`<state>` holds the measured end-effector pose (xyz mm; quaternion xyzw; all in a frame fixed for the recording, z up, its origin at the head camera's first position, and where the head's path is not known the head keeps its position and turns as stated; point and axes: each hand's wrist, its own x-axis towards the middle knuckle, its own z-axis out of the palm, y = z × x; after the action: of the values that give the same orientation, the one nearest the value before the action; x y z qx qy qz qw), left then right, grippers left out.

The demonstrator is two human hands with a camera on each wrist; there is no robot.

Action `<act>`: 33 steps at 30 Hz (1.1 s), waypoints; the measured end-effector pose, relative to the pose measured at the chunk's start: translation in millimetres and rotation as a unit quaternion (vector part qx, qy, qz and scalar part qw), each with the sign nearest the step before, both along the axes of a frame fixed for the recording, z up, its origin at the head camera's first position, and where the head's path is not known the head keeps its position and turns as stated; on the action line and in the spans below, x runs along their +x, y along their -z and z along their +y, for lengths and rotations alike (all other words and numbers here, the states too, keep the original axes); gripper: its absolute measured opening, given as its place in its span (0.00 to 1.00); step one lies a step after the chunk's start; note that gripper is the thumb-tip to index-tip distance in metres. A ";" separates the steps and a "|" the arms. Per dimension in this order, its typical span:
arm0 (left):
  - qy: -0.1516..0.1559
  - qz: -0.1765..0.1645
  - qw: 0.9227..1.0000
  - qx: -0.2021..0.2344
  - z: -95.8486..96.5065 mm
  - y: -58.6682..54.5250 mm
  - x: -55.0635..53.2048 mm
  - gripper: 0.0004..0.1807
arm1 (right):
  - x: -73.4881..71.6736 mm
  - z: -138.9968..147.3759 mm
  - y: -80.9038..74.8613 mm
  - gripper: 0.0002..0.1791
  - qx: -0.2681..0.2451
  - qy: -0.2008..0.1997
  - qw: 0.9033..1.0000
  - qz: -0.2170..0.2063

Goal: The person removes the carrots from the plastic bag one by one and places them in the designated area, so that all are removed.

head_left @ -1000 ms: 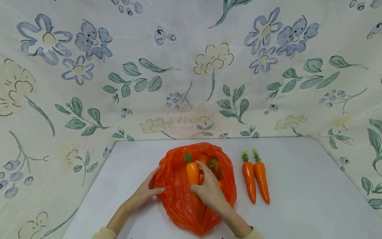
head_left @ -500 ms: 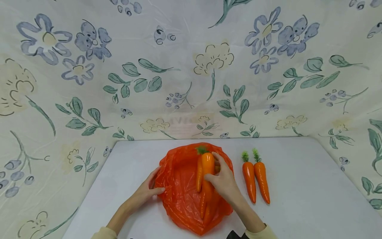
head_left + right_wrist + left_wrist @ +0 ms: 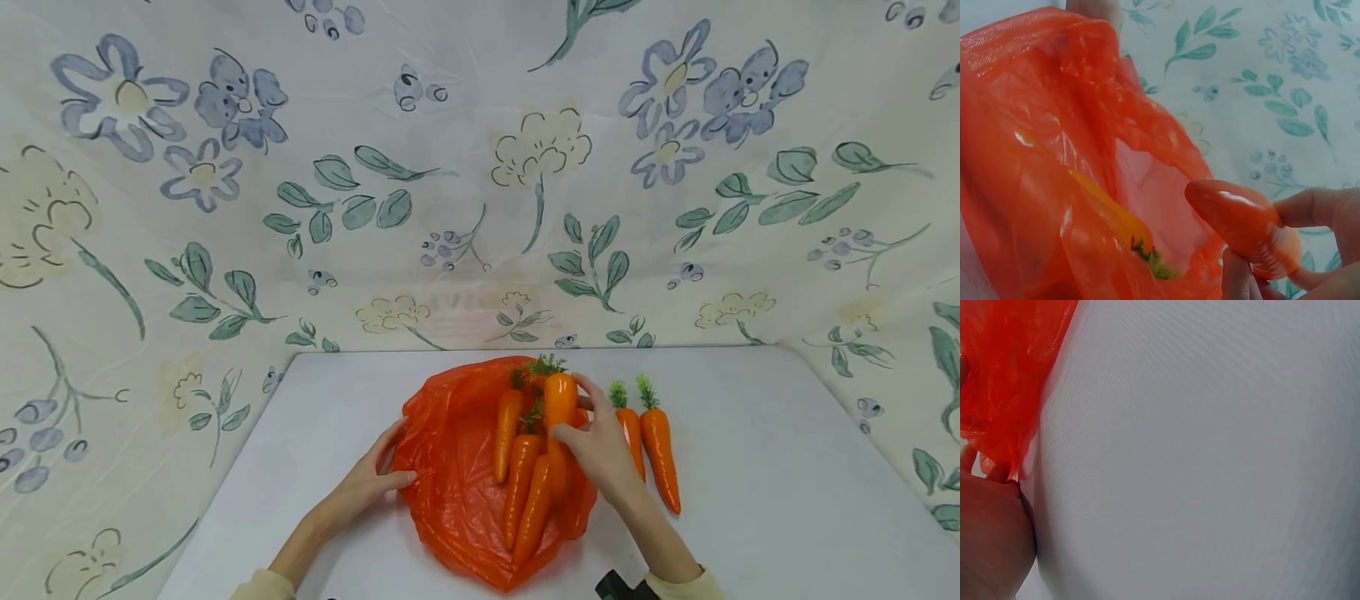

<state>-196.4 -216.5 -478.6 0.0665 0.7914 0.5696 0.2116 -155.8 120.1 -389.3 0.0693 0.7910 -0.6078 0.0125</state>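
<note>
A red plastic bag (image 3: 453, 467) lies with its mouth spread in the middle of the table. At its left rim my left hand (image 3: 375, 468) holds the plastic, thumb in front and fingers partly hidden behind. My right hand (image 3: 600, 442) grips an orange carrot (image 3: 560, 400) near its green top, over the bag's right side. The same carrot (image 3: 1235, 219) shows in the right wrist view, pinched between thumb and fingers. Several more carrots (image 3: 522, 479) rest in the bag, some partly covered.
Two carrots (image 3: 658, 450) lie side by side on the white table (image 3: 765, 467), right of the bag; the right hand partly covers one. A floral cloth (image 3: 450, 167) hangs behind the table. Something black (image 3: 617, 587) sits by the right wrist.
My right hand has moved right with the carrot, from the bag's middle to its right side. More carrots in the bag now show. The left hand stays at the rim.
</note>
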 end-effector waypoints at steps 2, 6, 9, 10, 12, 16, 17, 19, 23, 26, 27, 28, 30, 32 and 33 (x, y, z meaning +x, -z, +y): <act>0.001 0.001 1.000 0.001 0.1 0.4 -0.3 0.49 | -0.6 4.4 0.6 0.41 0.003 0.002 1.000 -0.004; 0.002 0.005 1.000 -0.002 0.5 0.5 -0.3 0.49 | -1.0 13.5 2.1 0.41 0.010 0.002 1.000 -0.014; 0.000 0.006 1.000 -0.004 0.6 0.6 -0.5 0.49 | -0.1 19.8 3.0 0.41 0.011 0.002 1.000 -0.014; 0.000 0.006 1.000 -0.005 0.6 0.7 -0.6 0.49 | 0.1 21.8 3.4 0.41 0.009 0.002 1.000 -0.014; -0.001 0.006 1.000 -0.005 0.6 0.9 -0.6 0.49 | 0.5 25.6 4.2 0.41 0.011 0.001 1.000 -0.014; 0.001 0.008 1.000 -0.002 0.5 0.9 -0.1 0.49 | 0.3 34.1 6.2 0.42 0.021 0.003 1.000 -0.013; 0.001 0.009 1.000 -0.002 0.4 0.8 0.0 0.49 | 0.3 36.8 6.7 0.42 0.025 0.004 1.000 -0.014; 0.002 0.010 1.000 -0.001 0.3 0.8 0.2 0.48 | 0.5 42.3 7.1 0.41 0.029 0.005 0.999 -0.016; 0.002 0.010 1.000 0.000 -0.1 1.0 0.1 0.48 | 0.2 52.4 7.3 0.40 0.041 0.005 0.999 -0.023; 0.002 0.010 1.000 0.001 -0.3 1.3 -0.1 0.48 | -0.7 58.1 7.3 0.40 0.048 0.007 0.998 -0.026; 0.003 0.010 1.000 0.000 -0.3 1.5 -0.1 0.48 | -1.1 59.7 7.4 0.40 0.050 0.007 0.998 -0.027; 0.002 0.010 1.000 0.000 -0.4 1.7 -0.1 0.48 | -1.5 61.3 7.7 0.40 0.053 0.008 0.998 -0.027; 0.002 0.011 1.000 0.000 -0.2 1.9 -0.3 0.48 | -2.1 64.1 8.1 0.40 0.059 0.009 0.998 -0.028; 0.002 0.011 1.000 -0.001 -0.1 2.0 -0.6 0.48 | -2.6 66.8 8.7 0.40 0.068 0.009 0.997 -0.029; 0.003 0.011 1.000 0.000 -0.1 1.9 -0.7 0.48 | -2.9 68.1 9.0 0.41 0.072 0.010 0.997 -0.030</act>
<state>-197.2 -216.6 -480.5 0.0747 0.7937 0.5680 0.2047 -158.7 188.1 -398.3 0.0960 0.8314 -0.5467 0.0251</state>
